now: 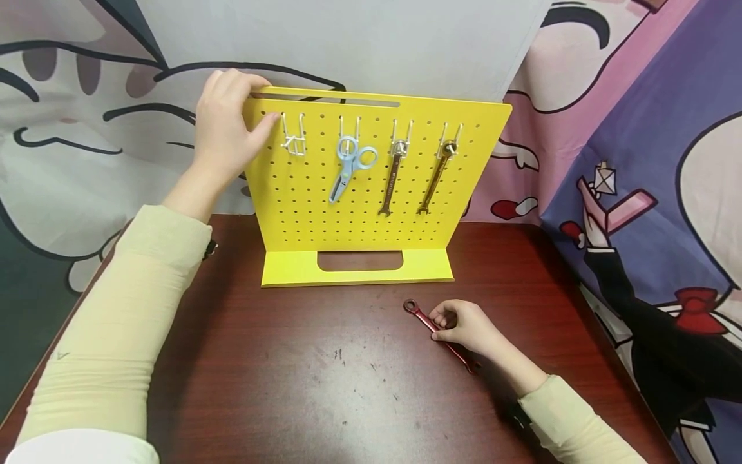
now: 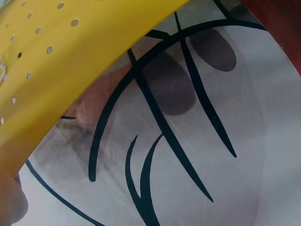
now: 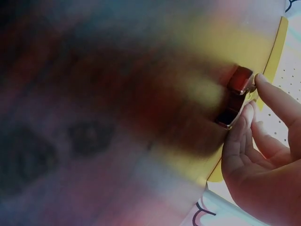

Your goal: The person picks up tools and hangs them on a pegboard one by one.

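My left hand [image 1: 228,119] grips the top left corner of a yellow pegboard [image 1: 313,219], its thumb on the front face and its fingers over the top edge. In the left wrist view only a fingertip [image 2: 11,202] shows beside the board. My right hand [image 1: 466,325] pinches a red combination wrench [image 1: 418,314] near its middle, low over the tabletop in front of the stand. Whether the wrench touches the table I cannot tell. The right wrist view shows the thumb and fingers [image 3: 268,179] around the wrench's red end [image 3: 240,80], blurred.
On white hooks hang light-blue scissors [image 1: 348,164] and two metal wrenches, the left wrench [image 1: 391,183] and the right wrench [image 1: 435,180]. The leftmost hook [image 1: 294,143] holds nothing. A dark red wooden table [image 1: 324,386] carries the board. Printed cloth [image 1: 643,193] hangs behind and to the right.
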Demonstrator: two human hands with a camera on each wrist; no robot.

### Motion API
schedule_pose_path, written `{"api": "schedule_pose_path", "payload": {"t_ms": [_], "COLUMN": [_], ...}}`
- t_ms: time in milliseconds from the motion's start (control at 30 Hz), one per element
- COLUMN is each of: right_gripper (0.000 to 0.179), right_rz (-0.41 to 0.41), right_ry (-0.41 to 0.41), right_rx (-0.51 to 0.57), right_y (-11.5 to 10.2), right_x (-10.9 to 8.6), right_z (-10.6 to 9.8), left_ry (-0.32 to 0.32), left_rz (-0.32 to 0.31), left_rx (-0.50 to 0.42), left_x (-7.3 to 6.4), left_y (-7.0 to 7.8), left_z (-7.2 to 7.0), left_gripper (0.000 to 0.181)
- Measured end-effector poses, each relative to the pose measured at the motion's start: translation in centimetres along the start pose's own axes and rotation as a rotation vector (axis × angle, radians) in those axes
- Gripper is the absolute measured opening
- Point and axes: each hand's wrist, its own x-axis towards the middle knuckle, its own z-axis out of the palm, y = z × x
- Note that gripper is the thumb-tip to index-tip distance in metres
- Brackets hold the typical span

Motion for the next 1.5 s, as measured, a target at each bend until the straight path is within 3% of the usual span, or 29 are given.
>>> {"api": "schedule_pose_path", "payload": {"t_ms": [633, 1033, 1500], "right_gripper": [0.017, 0.014, 0.008], "right_rz": [0.078, 0.117, 0.145], "right_ry": [0.08, 0.036, 0.039], "right_rx": [0.017, 0.145, 0.069], "right_y": [-0.7, -0.5, -1.1], "right_x": [-0.3, -0.1, -0.1], "right_z": [0.6, 0.5, 0.2], "left_ry": [-0.011, -0.003, -0.008], "left_rz": [-0.017, -0.008, -0.019], "left_rx": [0.003, 0.004, 0.007], "left_x": [-0.1, -0.1, -0.1], "left_y": [0.2, 0.2, 0.2], "left_z": [0.0, 0.0, 0.0], "left_gripper": [0.037, 0.035, 0.036]}}
